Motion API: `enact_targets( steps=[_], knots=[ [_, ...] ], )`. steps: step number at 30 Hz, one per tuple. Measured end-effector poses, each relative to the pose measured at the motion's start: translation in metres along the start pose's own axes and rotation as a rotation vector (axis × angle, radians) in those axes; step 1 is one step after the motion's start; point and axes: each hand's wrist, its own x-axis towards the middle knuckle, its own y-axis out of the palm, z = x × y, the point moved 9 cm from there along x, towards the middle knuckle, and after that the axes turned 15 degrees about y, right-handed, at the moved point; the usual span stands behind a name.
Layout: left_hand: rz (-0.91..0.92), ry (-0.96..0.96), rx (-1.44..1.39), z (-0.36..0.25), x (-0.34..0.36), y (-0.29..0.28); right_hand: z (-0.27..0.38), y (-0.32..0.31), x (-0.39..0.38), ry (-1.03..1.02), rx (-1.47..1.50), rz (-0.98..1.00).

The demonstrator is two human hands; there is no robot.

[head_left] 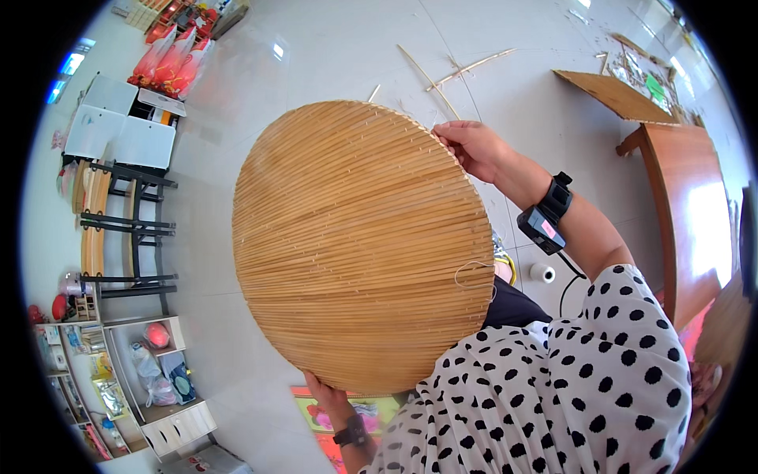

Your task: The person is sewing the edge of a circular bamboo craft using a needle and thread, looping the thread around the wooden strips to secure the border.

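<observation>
A large round mat of thin tan stalks [355, 245], stitched across with pale thread, is held up in front of me and fills the middle of the view. My right hand [474, 148] pinches its upper right rim between thumb and fingers. At the lower left rim, my left hand [324, 393] grips the edge, with most of its fingers hidden behind the mat. A loose white thread [474, 265] curls over the mat's right side. On the floor beyond that side stands a white thread spool [542, 273].
Loose stalks [474, 67] lie on the tiled floor ahead. To the right is a brown wooden table [659, 205], with a flat brown board [608, 96] by its far end. Folding chairs [130, 225] and a shelf unit [150, 387] line the left wall. A colourful mat [304, 399] lies below.
</observation>
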Motion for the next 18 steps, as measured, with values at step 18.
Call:
enact_targets(
  steps=[18],
  knots=[
    [-0.171, -0.394, 0.023, 0.124, 0.018, -0.018, 0.064, 0.143, -0.101, -0.500, -0.016, 0.344]
  ],
)
